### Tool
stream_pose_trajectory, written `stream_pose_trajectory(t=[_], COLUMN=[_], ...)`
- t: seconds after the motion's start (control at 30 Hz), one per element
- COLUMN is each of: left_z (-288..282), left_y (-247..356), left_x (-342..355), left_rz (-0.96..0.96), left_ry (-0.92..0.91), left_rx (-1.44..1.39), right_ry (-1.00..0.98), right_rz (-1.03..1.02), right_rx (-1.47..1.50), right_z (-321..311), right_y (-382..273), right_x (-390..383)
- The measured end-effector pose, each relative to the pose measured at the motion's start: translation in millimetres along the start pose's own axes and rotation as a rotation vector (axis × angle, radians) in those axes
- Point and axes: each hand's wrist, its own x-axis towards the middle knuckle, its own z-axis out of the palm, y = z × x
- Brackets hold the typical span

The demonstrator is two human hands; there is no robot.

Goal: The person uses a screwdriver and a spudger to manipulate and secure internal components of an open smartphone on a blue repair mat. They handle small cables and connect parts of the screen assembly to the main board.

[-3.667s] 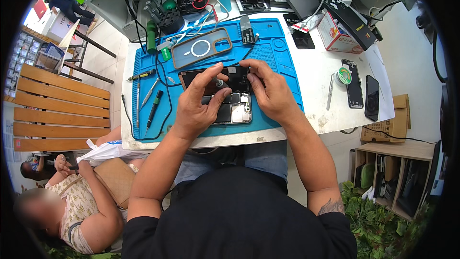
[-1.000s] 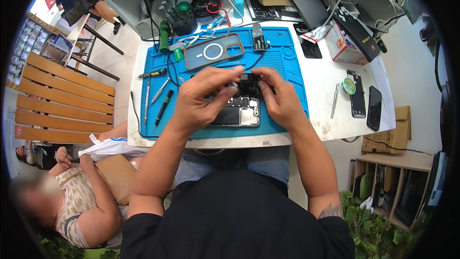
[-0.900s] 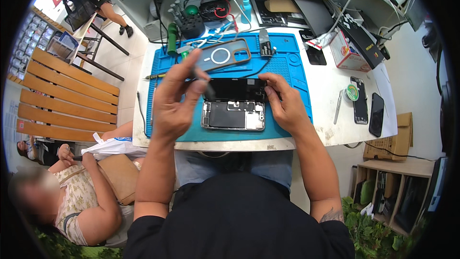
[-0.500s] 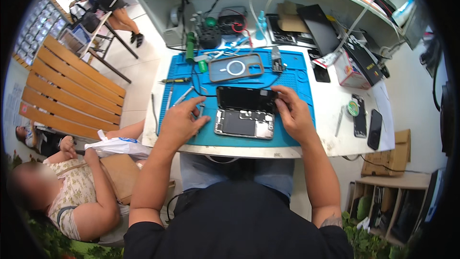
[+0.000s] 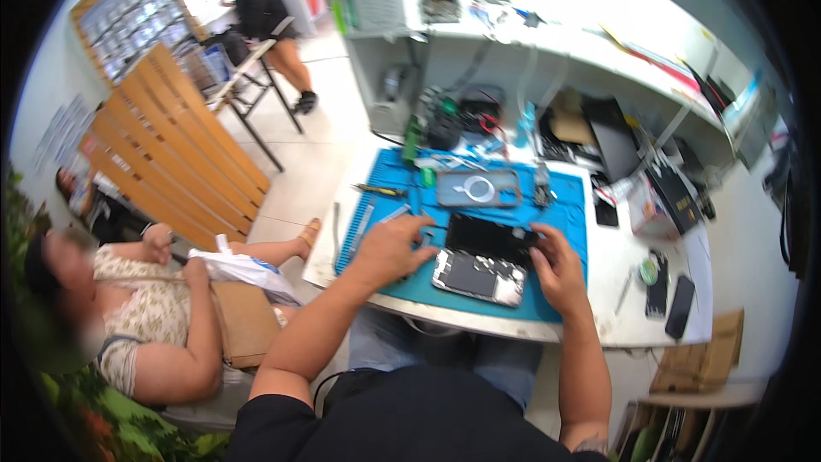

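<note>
An opened smartphone lies on the blue work mat (image 5: 560, 244), its inside facing up. The phone body (image 5: 469, 280) shows a dark battery and silvery parts. Raised along its far edge is the dark screen panel (image 5: 483, 238). My right hand (image 5: 560, 272) pinches the right end of that panel between thumb and fingers. To the left of the phone, my left hand (image 5: 392, 252) hovers low over the mat with thumb and fingers apart, and nothing shows in its grasp. Slim tools lie partly hidden beyond it.
A phone case (image 5: 505, 191) with a white ring, a yellow-black screwdriver (image 5: 380, 191) and a small bottle (image 5: 542, 184) lie farther back. Two dark phones, one a black phone (image 5: 680, 308), lie right. A seated person (image 5: 154, 316) is close on my left.
My view has swung, so the bench appears lower and farther right. Both hands keep nearly the same places around the phone, my right still on the screen panel.
</note>
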Motion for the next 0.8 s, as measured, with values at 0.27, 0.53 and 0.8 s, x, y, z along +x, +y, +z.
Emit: stream_pose_trajectory(t=[0.27, 0.53, 0.8], left_z=[-5.4, 1.6, 1.5], left_y=[15.2, 17.8, 25.9], left_x=[10.1, 13.2, 19.0], left_rz=[-0.054, -0.091, -0.073], left_ry=[-0.027, -0.079, -0.098], left_rx=[-0.182, -0.365, -0.381], right_ry=[0.03, -0.054, -0.065], right_rz=[-0.087, -0.017, 0.014], right_rx=[0.069, -0.043, -0.064], right_z=[6.6, 0.8, -2.4], right_y=[10.3, -8.7, -5.7], right_x=[2.2, 1.6, 0.3])
